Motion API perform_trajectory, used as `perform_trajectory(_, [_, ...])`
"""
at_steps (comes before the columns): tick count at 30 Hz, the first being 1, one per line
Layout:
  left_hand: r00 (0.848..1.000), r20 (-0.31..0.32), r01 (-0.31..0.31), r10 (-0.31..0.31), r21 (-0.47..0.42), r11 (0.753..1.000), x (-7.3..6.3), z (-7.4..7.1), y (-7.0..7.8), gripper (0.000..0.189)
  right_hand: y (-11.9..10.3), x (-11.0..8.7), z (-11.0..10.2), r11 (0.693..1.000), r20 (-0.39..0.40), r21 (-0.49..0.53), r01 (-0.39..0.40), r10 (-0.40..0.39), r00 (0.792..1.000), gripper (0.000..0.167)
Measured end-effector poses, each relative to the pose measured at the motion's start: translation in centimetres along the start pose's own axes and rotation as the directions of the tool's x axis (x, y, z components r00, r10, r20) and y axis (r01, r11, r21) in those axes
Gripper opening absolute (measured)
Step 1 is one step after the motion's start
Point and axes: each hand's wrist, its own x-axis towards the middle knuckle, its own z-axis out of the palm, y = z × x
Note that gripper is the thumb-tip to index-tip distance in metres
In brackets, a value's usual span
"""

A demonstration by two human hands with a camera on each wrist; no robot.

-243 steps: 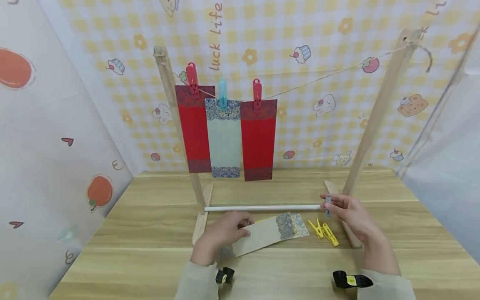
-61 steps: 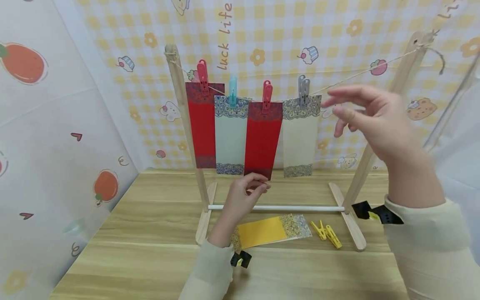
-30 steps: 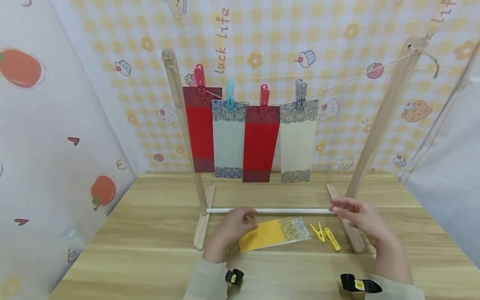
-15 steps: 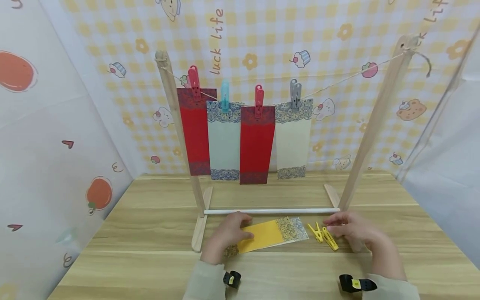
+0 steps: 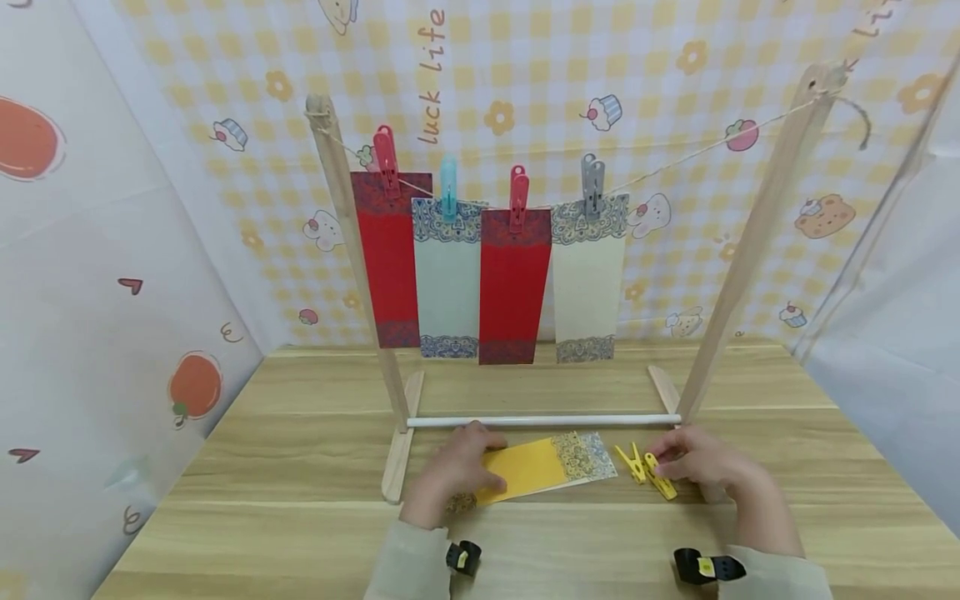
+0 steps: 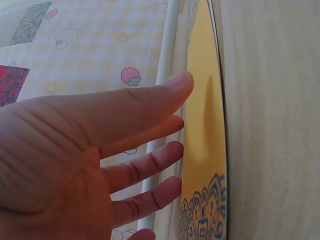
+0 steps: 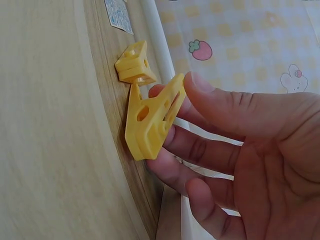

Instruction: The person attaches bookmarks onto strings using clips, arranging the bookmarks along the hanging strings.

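Note:
My left hand [image 5: 459,465] lies at the left end of a yellow patterned card [image 5: 525,468]. In the left wrist view its thumb and fingers [image 6: 165,152] are extended at the card's edge, not closed on it. Other cards lie beneath; a pale patterned end [image 5: 602,457] shows. My right hand [image 5: 705,460] pinches a yellow clothespin [image 7: 150,125] low over the table, thumb at one handle and fingers behind it. A second yellow clothespin [image 5: 633,463] lies on the table just left of it, touching or very near.
A wooden frame [image 5: 750,250] carries a string [image 5: 697,150]. From it hang two red cards [image 5: 513,287], a pale green card [image 5: 448,292] and a cream card [image 5: 588,292], held by red, blue and grey clothespins [image 5: 592,187]. A white rod [image 5: 547,421] joins the frame's feet.
Since the first frame, the cream card and grey clothespin have gone onto the string, uncovering the yellow card. Both hands have since come down, the right onto a yellow clothespin.

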Motion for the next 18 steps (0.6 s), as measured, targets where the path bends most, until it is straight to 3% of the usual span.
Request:
perform_trajectory(10, [0.999,-0.001,0.050,-0.050,0.033,0.998,-0.58,-0.23,0.40,0.075,-0.21,0.14,0.36,0.999,-0.035,-0.004,-0.050,0.050,0.998,0.013])
perform_trajectory(18, [0.998,0.010,0.064,-0.064,0.051,0.997,-0.53,-0.03,0.33,0.080,-0.36,0.13,0.39,0.996,-0.049,0.005,-0.093,0.093,0.994,0.012])
